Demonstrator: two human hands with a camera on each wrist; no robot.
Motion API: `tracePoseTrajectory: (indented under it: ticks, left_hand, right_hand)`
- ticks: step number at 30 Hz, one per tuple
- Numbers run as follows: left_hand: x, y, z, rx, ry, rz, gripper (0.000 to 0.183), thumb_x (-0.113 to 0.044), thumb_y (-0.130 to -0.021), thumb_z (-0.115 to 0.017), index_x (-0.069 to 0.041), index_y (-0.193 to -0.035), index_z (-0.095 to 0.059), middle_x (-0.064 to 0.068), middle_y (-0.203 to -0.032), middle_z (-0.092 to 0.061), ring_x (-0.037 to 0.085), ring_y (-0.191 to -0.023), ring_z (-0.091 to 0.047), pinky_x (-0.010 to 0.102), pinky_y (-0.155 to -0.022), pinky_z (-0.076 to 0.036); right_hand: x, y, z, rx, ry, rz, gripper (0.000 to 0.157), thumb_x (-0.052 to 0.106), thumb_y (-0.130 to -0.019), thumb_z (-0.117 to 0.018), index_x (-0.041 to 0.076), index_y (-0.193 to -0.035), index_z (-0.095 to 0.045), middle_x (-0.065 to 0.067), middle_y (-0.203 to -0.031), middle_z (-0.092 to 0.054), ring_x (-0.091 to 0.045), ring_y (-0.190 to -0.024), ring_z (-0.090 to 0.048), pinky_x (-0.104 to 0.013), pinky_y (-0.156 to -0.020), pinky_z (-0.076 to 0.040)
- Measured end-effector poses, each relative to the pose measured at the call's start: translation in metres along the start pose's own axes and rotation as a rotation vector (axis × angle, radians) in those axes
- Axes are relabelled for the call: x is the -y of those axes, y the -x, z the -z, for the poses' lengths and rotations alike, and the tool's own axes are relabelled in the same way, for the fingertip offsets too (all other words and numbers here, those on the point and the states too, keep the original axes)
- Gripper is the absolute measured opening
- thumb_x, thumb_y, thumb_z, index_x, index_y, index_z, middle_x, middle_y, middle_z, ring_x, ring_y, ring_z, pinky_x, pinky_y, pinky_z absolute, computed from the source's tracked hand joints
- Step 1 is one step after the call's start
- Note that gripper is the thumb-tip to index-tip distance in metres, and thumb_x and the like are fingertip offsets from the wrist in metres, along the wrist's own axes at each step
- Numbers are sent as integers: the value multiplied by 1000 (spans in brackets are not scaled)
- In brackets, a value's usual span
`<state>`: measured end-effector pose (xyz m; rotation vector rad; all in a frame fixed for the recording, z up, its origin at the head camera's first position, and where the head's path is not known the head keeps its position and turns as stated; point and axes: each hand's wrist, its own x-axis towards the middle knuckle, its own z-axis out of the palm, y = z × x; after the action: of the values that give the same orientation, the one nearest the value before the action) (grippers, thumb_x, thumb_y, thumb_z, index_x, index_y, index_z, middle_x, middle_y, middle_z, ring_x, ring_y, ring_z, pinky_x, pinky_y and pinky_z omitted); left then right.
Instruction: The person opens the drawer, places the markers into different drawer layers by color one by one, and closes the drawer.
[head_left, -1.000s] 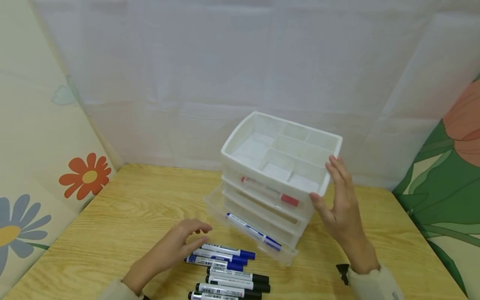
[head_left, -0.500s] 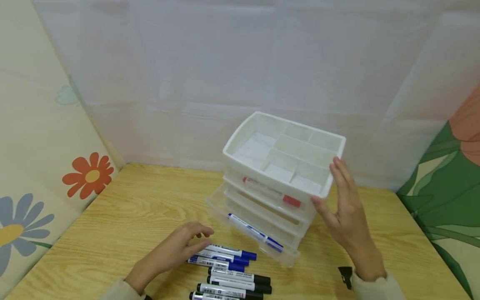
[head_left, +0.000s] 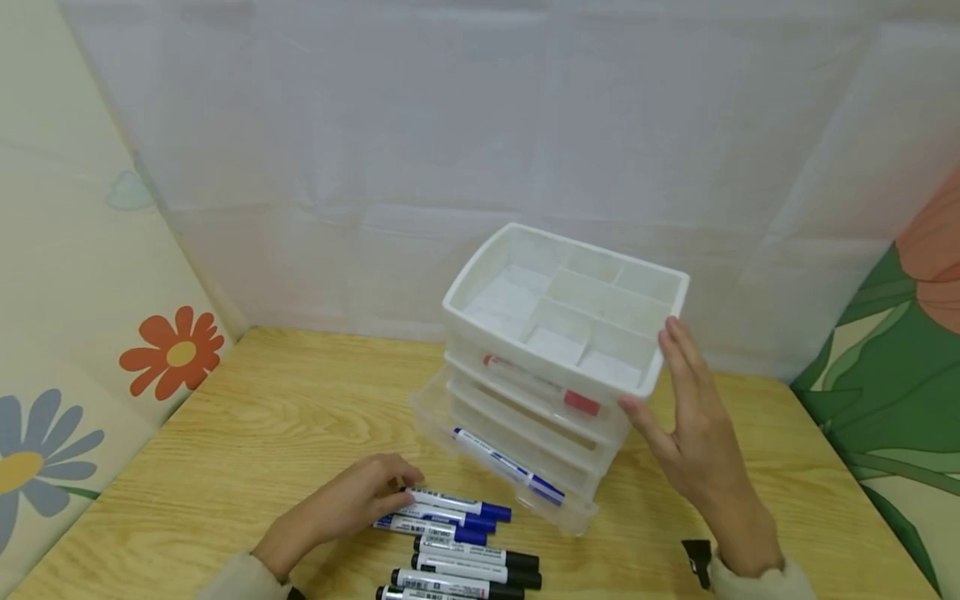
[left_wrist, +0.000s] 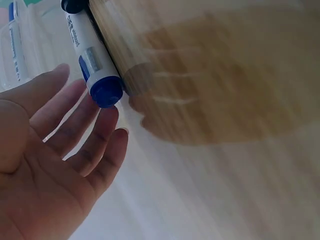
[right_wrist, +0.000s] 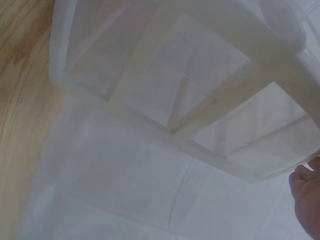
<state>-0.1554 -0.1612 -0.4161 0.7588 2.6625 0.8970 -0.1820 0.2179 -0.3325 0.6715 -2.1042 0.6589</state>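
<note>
My left hand (head_left: 356, 504) reaches the end of the nearest blue-capped whiteboard marker (head_left: 457, 502), its fingers loosely bent. In the left wrist view, the fingertips sit right at that marker's blue end (left_wrist: 106, 91), with thumb and fingers apart. My right hand (head_left: 701, 437) rests against the right side of a white drawer organizer (head_left: 453, 321). Its thumb is at the front corner and its straight fingers lie along the right rim. The lowest clear drawer (head_left: 431, 408) is pulled out and holds a blue marker (head_left: 510, 467). A red marker (head_left: 536, 383) shows through the top drawer.
Two more blue markers (head_left: 431, 527) and several black markers (head_left: 468, 567) lie side by side on the wooden table (head_left: 300, 400). The organizer's top tray has several compartments (head_left: 502, 292). A white cloth (head_left: 375, 167) hangs behind, with flower-print panels (head_left: 172, 354) at the sides.
My left hand has lowered slightly from above the markers to the end of the upper blue one. My right hand stays at the organizer's corner.
</note>
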Motion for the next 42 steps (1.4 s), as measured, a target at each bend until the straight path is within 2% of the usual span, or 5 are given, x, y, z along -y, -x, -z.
tracePoseTrajectory:
  ticks: [14,20,26,31,42]
  left_hand:
    - [7,-3,0,41,-19,6,17,-23,-90,-57,-18,-103,-66,-12,-92,-57,-2,-81,-49,20,-70,-46]
    - [6,-3,1,44,41,42,8,-22,-89,-59,-22,-96,-62,-13,-88,-59,-1,-77,-52,19,-67,-46]
    - [4,-5,2,51,12,26,17,-23,-88,-60,-17,-103,-64,-11,-93,-60,0,-81,-53,20,-69,-48]
    - [1,-5,1,34,-48,5,17,-22,-88,-60,-18,-103,-66,-11,-95,-63,-1,-84,-54,21,-71,-49]
    - [0,-2,-1,-47,-84,-50,14,-20,-87,-61,-22,-100,-67,-15,-90,-65,-5,-76,-53,18,-66,-48]
  right_hand:
    - [1,-1,0,-4,-17,9,79,57,-88,-44,-2,-139,-32,-16,-148,-27,-29,-138,-26,-29,-116,-19]
    - [2,-1,-1,-6,-27,8,79,57,-87,-44,-2,-139,-32,-15,-149,-27,-30,-137,-27,-30,-115,-20]
    - [1,0,-1,-13,-25,8,80,57,-87,-45,-2,-138,-32,-16,-148,-27,-29,-137,-27,-29,-115,-20]
    - [0,0,-1,-15,-26,3,80,57,-87,-45,-2,-139,-32,-15,-148,-27,-30,-137,-27,-31,-115,-21]
    - [0,1,-2,-21,-26,12,79,57,-87,-45,-1,-139,-32,-15,-148,-28,-29,-137,-26,-29,-115,-20]
